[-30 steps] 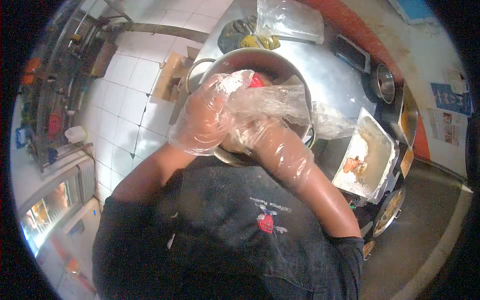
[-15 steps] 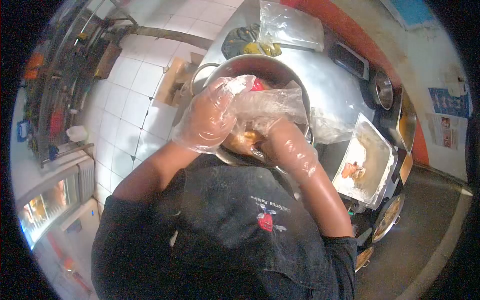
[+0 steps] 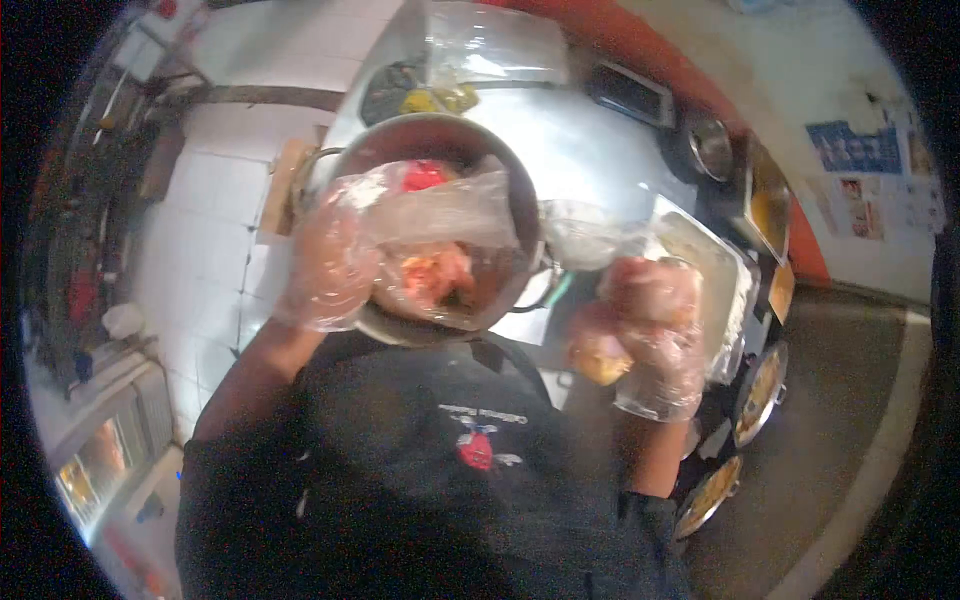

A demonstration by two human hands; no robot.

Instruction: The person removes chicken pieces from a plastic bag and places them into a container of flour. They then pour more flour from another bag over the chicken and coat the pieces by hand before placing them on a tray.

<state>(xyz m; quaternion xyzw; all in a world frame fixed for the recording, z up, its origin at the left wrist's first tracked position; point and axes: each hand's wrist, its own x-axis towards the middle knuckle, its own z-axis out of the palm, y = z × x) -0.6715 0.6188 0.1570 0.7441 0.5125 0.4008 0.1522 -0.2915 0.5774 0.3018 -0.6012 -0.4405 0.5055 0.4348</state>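
My left hand, in a clear plastic glove, is closed on the edge of a clear plastic bag inside a large metal pot. Pinkish raw meat shows in the bag's mouth, and something red lies behind the bag. Off to the right of the pot, my gloved right hand grips a piece of raw chicken with pale and yellowish skin. Motion blurs that hand, and its fingers partly cover the piece.
A white-dusted tray stands just beyond my right hand. On the metal table lie a plastic sheet, a dark bag with a yellow patch and a black tray. A metal bowl and round pans line the right side.
My right hand has come out of the bag and moved right, carrying a piece of raw chicken towards the dusted tray. My left hand still holds the bag. The view has turned right.
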